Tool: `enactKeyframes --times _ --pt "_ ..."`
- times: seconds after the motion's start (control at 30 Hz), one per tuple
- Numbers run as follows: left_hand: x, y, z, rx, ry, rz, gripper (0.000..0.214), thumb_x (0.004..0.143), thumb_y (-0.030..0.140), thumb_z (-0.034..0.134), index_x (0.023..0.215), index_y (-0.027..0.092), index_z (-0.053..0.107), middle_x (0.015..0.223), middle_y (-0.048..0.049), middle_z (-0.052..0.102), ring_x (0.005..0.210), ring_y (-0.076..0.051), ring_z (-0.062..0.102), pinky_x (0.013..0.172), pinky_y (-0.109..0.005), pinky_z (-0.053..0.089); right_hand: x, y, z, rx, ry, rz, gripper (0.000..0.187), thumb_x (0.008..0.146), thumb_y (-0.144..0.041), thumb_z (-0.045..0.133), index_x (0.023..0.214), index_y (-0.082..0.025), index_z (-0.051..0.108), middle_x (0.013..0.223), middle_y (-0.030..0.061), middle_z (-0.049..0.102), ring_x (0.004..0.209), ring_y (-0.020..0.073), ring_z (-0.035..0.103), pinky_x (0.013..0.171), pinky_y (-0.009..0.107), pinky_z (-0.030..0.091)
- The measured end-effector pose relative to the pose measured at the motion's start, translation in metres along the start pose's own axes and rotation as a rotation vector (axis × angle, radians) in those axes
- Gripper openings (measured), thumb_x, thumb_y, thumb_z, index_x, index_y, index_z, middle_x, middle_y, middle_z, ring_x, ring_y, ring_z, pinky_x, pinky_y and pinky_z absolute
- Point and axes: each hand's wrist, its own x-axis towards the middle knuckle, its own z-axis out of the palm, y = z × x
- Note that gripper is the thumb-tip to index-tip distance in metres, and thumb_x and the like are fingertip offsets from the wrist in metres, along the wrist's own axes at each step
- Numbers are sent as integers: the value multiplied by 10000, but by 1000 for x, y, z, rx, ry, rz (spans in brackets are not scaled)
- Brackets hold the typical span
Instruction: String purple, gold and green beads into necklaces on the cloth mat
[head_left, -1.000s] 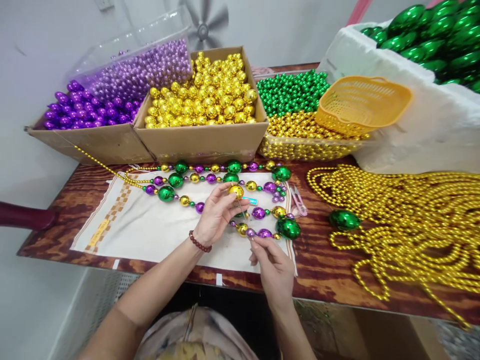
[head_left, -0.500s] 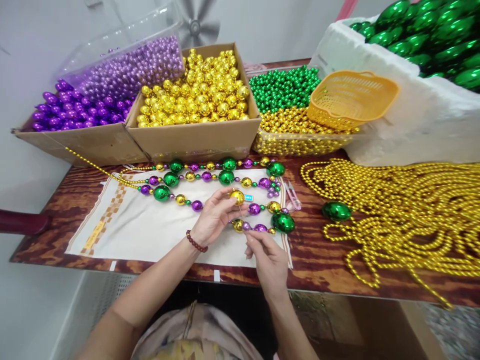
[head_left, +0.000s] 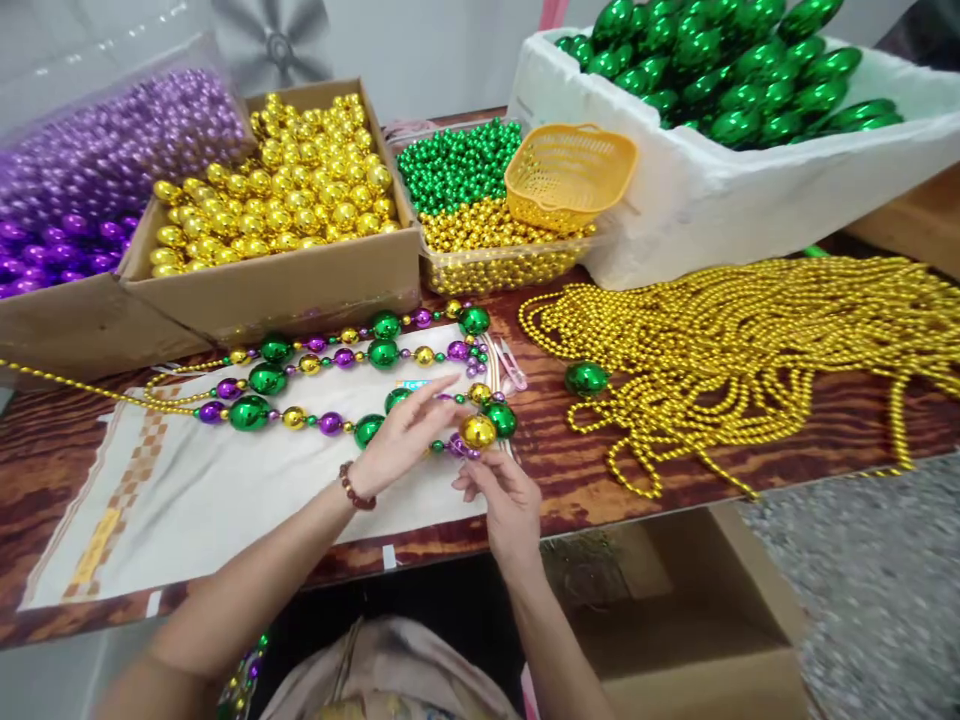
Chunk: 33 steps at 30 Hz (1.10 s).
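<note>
Head view, closest things first: what are the two hands doing?

Right hand (head_left: pixel 504 503) has its fingers drawn into a narrow pinch on the beaded strand (head_left: pixel 330 385), just under a gold bead (head_left: pixel 478 431). Left hand (head_left: pixel 396 440) is loosely spread, fingers stretched flat across the same strand, with a beaded bracelet (head_left: pixel 351 489) on the wrist.

Where does that strand lie?

Looped in several rows on a white cloth (head_left: pixel 225 480) that covers the near left part of the wooden table (head_left: pixel 577 470). Green, purple and gold beads alternate along it. Its free end, with the gold bead, sits between the hands near the cloth's right edge.

Anything just beside them?

Small pink snips (head_left: pixel 512 364) lie at the cloth's right edge. A loose green bead (head_left: pixel 586 378) rests on the table to the right, touching a big pile of gold bead chains (head_left: pixel 750 340). Below the table edge stands an open cardboard carton (head_left: pixel 675 640).

And along the back?

From the left: a box of purple beads (head_left: pixel 67 320), blurred; a box of gold balls (head_left: pixel 285 295) just behind the strand; a clear tub (head_left: pixel 495 272) of small green and gold beads with a yellow basket (head_left: pixel 570 175) tilted on it; then a white foam crate (head_left: pixel 712 220) heaped with large green beads (head_left: pixel 712 70). A fan (head_left: pixel 270 45) shows on the wall behind.
</note>
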Motion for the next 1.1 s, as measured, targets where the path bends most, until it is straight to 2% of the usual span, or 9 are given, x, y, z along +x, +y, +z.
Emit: enactKeyframes --times 0.13,0.2,0.27,0.37,0.5,0.73,0.9,1.0,1.1 --pt "71 -9 6 470 60 230 79 768 166 721 821 222 737 859 -75 664 992 -255 543 994 -341 340 -1 1 -12 -71 -11 -19 205 820 -348 697 727 -173 643 571 8 651 493 118 538 502 240 457" --pt "107 -17 14 807 5 304 155 769 95 658 651 196 660 813 -110 634 1038 -296 500 1009 -398 297 -3 2 -16 -100 -17 -23 211 829 -352 691 728 -173 645 570 7 640 507 125 541 507 242 459" --pt "133 -25 22 1085 -44 357 196 810 74 578 648 168 637 852 -156 631 1054 -318 478 971 -441 283 -6 5 -19 -115 -8 -33 213 833 -360 694 741 -173 649 580 7 636 530 135 557 517 245 468" --pt "152 -34 31 1349 -51 402 258 889 106 485 712 125 672 900 -203 636 1035 -327 479 902 -468 276 -7 12 -23 -132 10 -44 215 834 -361 709 752 -172 651 603 12 638 557 145 570 546 257 479" --pt "152 -31 37 1474 -27 334 250 908 147 502 793 89 716 952 -225 654 1019 -330 513 850 -455 294 -7 18 -27 -147 11 -37 220 839 -372 714 773 -169 657 605 14 631 560 144 549 557 266 473" --pt "152 -17 50 1316 35 149 245 879 67 527 727 95 717 958 -229 694 985 -311 611 854 -444 348 -6 20 -26 -166 18 -52 233 830 -386 722 778 -166 665 609 19 638 554 152 561 538 269 476" --pt "141 -2 32 1160 40 186 124 849 161 627 759 132 707 947 -156 701 922 -265 647 833 -389 417 -10 16 -24 -167 17 -65 223 847 -383 699 794 -169 669 609 14 641 560 145 567 557 259 482" --pt "121 10 6 618 47 69 145 797 278 724 739 153 677 777 -63 683 709 -179 655 735 -314 462 -11 8 -19 -161 1 -78 218 860 -378 680 795 -171 664 598 5 630 545 135 558 544 246 472" --pt "90 16 -21 -34 54 -110 192 750 298 774 827 161 663 809 -46 701 630 -145 674 673 -279 497 -10 0 -12 -154 -48 -97 217 883 -369 650 780 -177 646 575 -7 603 534 129 542 529 236 457"
